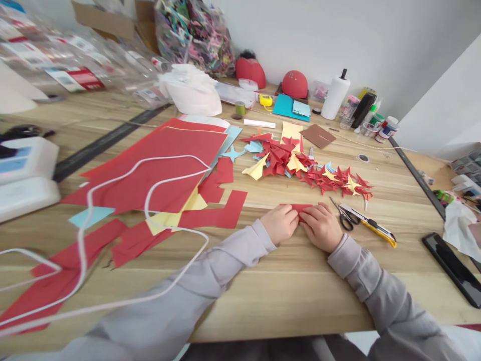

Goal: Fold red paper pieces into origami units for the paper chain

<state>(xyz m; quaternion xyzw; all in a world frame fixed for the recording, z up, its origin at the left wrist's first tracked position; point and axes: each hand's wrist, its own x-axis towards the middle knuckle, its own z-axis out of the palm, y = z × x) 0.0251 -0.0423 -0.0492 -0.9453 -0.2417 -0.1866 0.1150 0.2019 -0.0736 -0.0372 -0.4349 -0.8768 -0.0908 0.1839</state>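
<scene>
A small piece of red paper (299, 207) lies flat on the wooden table, mostly covered by my fingers. My left hand (280, 223) presses on its left part with curled fingers. From the right, my right hand (321, 226) holds it down, fingers bent and close to the left ones. Just beyond the hands is a heap of folded red paper stars (276, 158), with some yellow and blue ones mixed in. Scissors (346, 218) with black handles and a yellow utility knife (376, 228) lie right of my right hand.
Red paper sheets (169, 165) and cut scraps (235, 208) spread at the left, with a white cable (148, 200) looping across. A black phone (453, 268) lies at the right. Along the back stand a white paper roll (335, 98), bottles and red domed objects (295, 83).
</scene>
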